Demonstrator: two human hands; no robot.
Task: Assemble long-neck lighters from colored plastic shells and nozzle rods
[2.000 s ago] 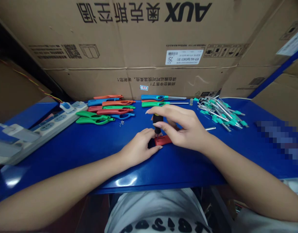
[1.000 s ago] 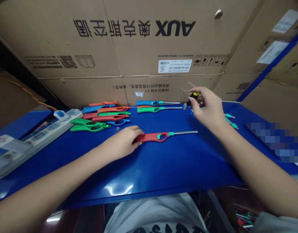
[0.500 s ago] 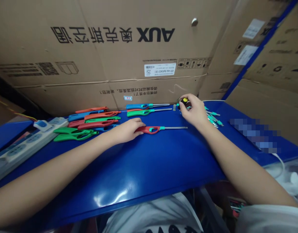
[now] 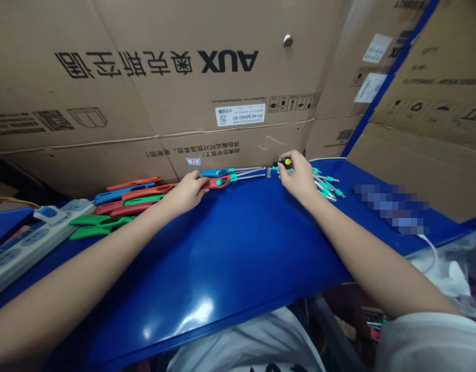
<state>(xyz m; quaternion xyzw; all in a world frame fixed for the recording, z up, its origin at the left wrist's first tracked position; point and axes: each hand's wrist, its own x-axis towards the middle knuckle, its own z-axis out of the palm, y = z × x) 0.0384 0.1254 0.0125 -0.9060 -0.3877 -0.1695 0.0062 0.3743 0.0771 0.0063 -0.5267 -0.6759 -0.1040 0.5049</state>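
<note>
My left hand [image 4: 188, 194] is closed around the handle end of a red long-nosed lighter [image 4: 224, 182]. This lighter lies beside a blue long-nosed lighter [image 4: 215, 173] near the cardboard, its metal tube pointing right. My right hand [image 4: 300, 180] pinches a short black tool handle with a yellow end [image 4: 287, 162]; its working end cannot be made out. Close to that hand stands a small metallic cylinder [image 4: 269, 172]. Loose metal tubes with teal ends [image 4: 326, 187] lie behind and right of the right hand, partly hidden by it.
Red, blue and green lighter handles [image 4: 102, 222] are piled on the left beside a white power strip [image 4: 32, 237]. A large cardboard sheet [image 4: 144, 113] stands along the back of the blue table [image 4: 206, 258]. A blurred-out flat object [image 4: 393, 209] with a white cable lies right.
My left hand has moved the red lighter back toward the cardboard, next to the other lighters. My right hand keeps hold of the black-and-yellow tool. The view has shifted slightly.
</note>
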